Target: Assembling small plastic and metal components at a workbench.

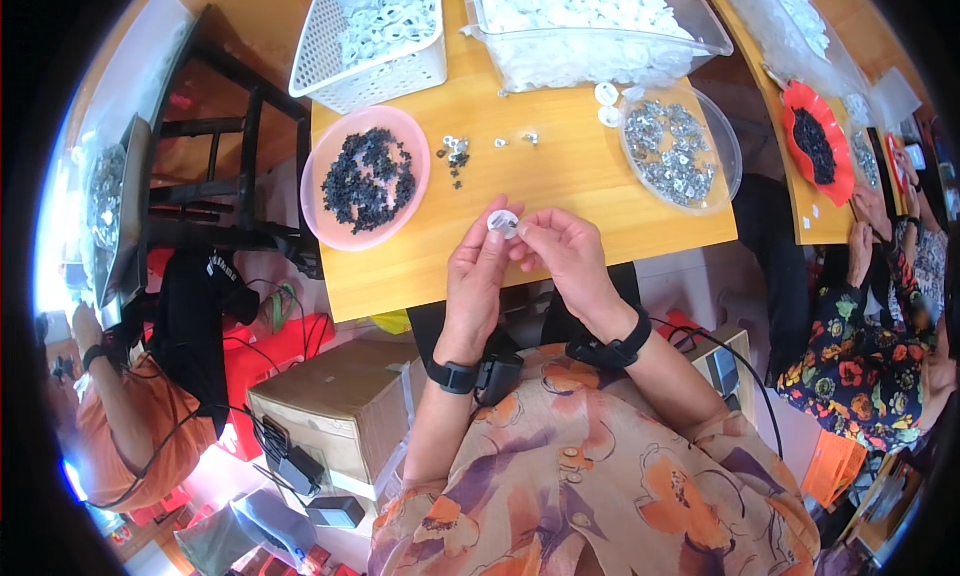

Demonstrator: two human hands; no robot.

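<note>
Between the thumb and fingers of my left hand [474, 271] sits a small white round disc [501, 223], held just above the front part of the table. My right hand [568, 254] is closed in a pinch against the disc's right edge. A tiny dark spot shows there; what the right fingertips hold is too small to make out. Left of my hands is a pink bowl [312, 191] with many small black parts [366, 181]. To the right, a clear round dish [730, 166] holds shiny metal parts [668, 148]. Loose black and silver pieces [455, 156] lie beyond my hands.
At the table's [400, 286] back stand a white perforated basket [375, 86] and a clear bin [560, 71], both with white parts. Two loose white discs [606, 106] lie by the bin. Cardboard box [330, 401] below left. Other people work at both sides, near a red tray [838, 181].
</note>
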